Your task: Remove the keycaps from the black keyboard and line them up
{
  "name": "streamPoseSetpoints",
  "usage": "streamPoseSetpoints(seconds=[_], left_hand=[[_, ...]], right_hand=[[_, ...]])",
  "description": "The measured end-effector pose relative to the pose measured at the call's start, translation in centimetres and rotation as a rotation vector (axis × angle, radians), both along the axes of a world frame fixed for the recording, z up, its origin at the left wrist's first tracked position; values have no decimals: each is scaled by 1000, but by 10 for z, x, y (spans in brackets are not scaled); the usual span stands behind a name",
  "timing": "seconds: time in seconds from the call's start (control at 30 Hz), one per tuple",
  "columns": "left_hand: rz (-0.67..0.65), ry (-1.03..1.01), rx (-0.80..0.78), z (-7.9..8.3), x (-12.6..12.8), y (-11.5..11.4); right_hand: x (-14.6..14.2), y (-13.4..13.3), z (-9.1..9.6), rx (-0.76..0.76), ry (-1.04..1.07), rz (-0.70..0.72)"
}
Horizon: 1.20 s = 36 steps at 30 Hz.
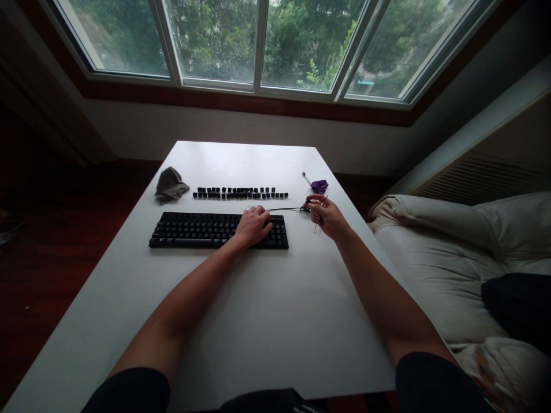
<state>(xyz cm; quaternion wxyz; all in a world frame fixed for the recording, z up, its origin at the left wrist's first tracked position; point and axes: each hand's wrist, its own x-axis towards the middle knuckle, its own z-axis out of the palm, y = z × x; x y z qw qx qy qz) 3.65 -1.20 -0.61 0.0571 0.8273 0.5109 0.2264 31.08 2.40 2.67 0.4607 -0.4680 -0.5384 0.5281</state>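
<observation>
A black keyboard lies on the white table. My left hand rests on its right part, with bent fingers reaching over the rear edge and the thumb toward the number keys. To the right of the keyboard, my right hand is raised with its fingers pinched around a thin wire tool that looks like a keycap puller. Its wire ends hang below the fingers. A black cable runs from behind the keyboard to a dark bundle by my right fingertips; I cannot tell whether they touch it.
Two rows of loose black keycaps lie behind the keyboard. A crumpled grey cloth is at the back left. A purple cloth and a thin stick with a dark tip lie back right. A sofa stands along the right side.
</observation>
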Motion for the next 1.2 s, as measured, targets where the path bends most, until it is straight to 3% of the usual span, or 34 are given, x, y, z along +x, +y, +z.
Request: streamPoseSetpoints(seconds=[0.13, 0.33, 0.5, 0.77, 1.2], left_hand=[[-2, 9, 2, 2, 0, -1], [1, 15, 11, 1, -1, 0], [12, 37, 3, 1, 0, 0], [13, 41, 1, 4, 0, -1], [6, 21, -2, 2, 1, 2]], right_hand=[[10, 41, -8, 111, -235, -58], [-2, 93, -23, 369, -892, -127], [-20, 117, -34, 276, -1264, -85], [-31, 133, -45, 250, -1345, -27], [-31, 132, -45, 208, -1284, -36]])
